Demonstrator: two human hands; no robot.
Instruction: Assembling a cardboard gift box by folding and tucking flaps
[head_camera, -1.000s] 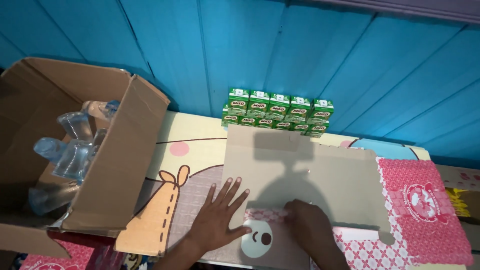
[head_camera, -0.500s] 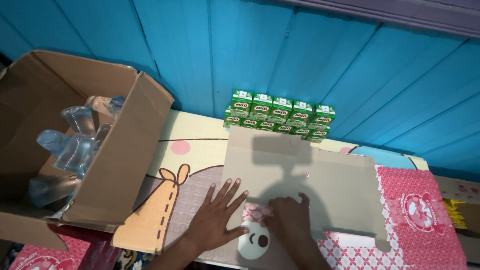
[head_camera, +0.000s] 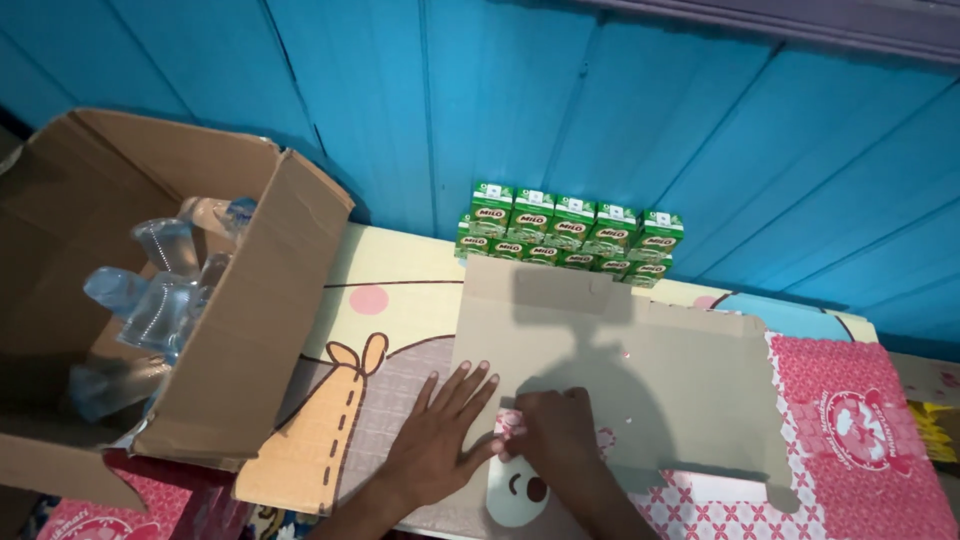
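A flat piece of brown cardboard (head_camera: 640, 370) lies on a patterned mat (head_camera: 400, 290) in front of me. My left hand (head_camera: 440, 440) presses flat on the cardboard's near left corner, fingers spread. My right hand (head_camera: 555, 435) is curled at the near edge beside it, pinching a small pink-and-white bit (head_camera: 510, 422); whether that bit is part of the mat or a separate piece, I cannot tell. The two hands touch each other.
A double row of green drink cartons (head_camera: 570, 235) stands against the blue plank wall (head_camera: 600, 110) behind the cardboard. An open cardboard box (head_camera: 240, 320) holding clear plastic bottles (head_camera: 160, 290) sits at left. Red patterned cloth (head_camera: 860, 420) lies at right.
My right hand has slid left along the near edge and closed into a pinch beside the left hand. The left hand stays flat on the cardboard. The view has shifted slightly.
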